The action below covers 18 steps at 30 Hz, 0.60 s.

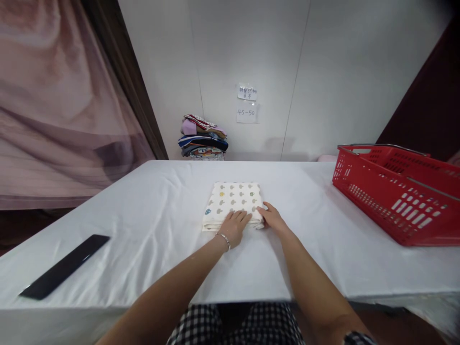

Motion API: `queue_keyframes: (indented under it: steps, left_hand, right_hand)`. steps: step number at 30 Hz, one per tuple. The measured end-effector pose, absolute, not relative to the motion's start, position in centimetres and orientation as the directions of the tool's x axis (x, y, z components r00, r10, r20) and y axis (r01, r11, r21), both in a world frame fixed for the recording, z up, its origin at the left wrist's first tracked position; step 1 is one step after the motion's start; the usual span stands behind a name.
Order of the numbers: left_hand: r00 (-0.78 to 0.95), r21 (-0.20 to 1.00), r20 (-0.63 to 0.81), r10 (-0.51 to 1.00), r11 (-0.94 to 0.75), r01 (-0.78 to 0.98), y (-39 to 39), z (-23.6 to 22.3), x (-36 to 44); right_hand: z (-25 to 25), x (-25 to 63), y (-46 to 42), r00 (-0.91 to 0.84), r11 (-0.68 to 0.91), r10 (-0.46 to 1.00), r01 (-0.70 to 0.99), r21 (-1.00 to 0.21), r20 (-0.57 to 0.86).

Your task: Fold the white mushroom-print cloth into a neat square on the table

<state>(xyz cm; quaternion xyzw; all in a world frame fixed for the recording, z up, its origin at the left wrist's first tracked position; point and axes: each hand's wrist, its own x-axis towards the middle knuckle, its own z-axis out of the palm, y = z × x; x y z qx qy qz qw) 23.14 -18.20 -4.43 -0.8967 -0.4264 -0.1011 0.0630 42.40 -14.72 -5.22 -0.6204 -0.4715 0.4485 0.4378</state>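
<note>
A folded white cloth (233, 195) with grey tree-like prints and a few coloured motifs lies flat on the table, its layered folds showing along the near edge. My left hand (234, 227), with a silver bracelet at the wrist, rests flat over the cloth's near edge, fingers extended. At the near right corner, my right hand (273, 218) touches the side of the cloth with its fingers apart. Part of that corner is hidden by the right hand.
White fabric covers the table (143, 201). A red plastic basket (388, 196) stands at the right, and a black flat strip (66, 266) lies at the left. Beyond the far edge sits a stack of folded clothes (203, 139), below paper signs (246, 112) on the wall.
</note>
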Motion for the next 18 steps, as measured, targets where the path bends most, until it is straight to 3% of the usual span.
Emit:
queue_keyframes:
  steps: [4,7,12,18]
  left_hand:
    - [0.565,0.077,0.282,0.776,-0.605,0.792,-18.9,-4.0,23.2]
    - [0.464,0.132,0.366,0.807,-0.538,0.833,-19.6,-4.0,23.9]
    - [0.346,0.168,0.414,0.842,-0.444,0.88,-19.6,-4.2,25.0]
    - [0.319,0.209,0.451,0.834,-0.446,0.87,-19.0,-4.0,24.6]
  right_hand:
    - [-4.5,41.4,-15.2,0.097,-0.202,0.971,-0.137,-0.97,-0.216]
    - [-3.8,40.8,-15.6,0.084,-0.182,0.973,-0.291,-0.939,-0.215]
    - [-3.5,40.4,-15.8,0.057,-0.144,0.983,-0.363,-0.921,-0.176]
    - [-3.8,40.6,-15.7,0.001,-0.115,0.992,-0.359,-0.926,-0.124]
